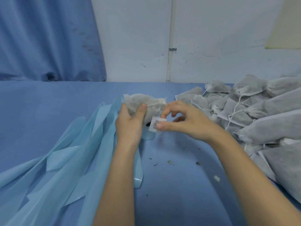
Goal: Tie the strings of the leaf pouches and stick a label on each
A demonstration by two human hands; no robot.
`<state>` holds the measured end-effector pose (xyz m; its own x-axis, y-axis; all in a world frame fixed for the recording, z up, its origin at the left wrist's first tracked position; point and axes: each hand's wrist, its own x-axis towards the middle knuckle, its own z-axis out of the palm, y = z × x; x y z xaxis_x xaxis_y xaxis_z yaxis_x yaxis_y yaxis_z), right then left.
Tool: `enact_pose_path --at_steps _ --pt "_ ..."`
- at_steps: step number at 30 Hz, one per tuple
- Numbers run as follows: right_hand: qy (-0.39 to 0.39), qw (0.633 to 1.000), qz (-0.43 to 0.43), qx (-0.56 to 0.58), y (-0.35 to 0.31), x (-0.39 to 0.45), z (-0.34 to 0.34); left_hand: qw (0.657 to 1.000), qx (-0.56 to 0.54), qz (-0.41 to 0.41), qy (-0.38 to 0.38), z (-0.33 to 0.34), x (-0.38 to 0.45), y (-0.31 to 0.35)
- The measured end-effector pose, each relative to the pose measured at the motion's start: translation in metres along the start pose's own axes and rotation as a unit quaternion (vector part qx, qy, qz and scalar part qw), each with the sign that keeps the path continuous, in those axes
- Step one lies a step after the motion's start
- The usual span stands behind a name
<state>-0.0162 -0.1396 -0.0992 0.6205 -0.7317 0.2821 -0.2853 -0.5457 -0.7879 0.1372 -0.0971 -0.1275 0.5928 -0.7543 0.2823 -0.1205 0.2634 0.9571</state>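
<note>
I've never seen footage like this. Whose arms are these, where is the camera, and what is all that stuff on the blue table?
There is no machine here: a person is working with bare hands, and the single picture comes from a camera worn on their head, looking forward and down. That is why both arms reach in from the bottom edge.

The left hand grips a small grey pouch with a white string. The right hand pinches a small white label, apparently about to stick it on the pouch.

On the blue table, a pile of similar grey pouches lies at the right. Pale blue strips, possibly label backing, spread at the left. Small dark crumbs dot the cloth between the arms.
</note>
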Motion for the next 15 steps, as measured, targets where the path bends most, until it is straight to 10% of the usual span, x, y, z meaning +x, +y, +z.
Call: enact_pose_path --at_steps 15 --pt "0.076 0.996 -0.031 -0.047 -0.007 0.003 -0.020 0.965 -0.063 -0.037 -0.252 0.004 -0.007 0.015"
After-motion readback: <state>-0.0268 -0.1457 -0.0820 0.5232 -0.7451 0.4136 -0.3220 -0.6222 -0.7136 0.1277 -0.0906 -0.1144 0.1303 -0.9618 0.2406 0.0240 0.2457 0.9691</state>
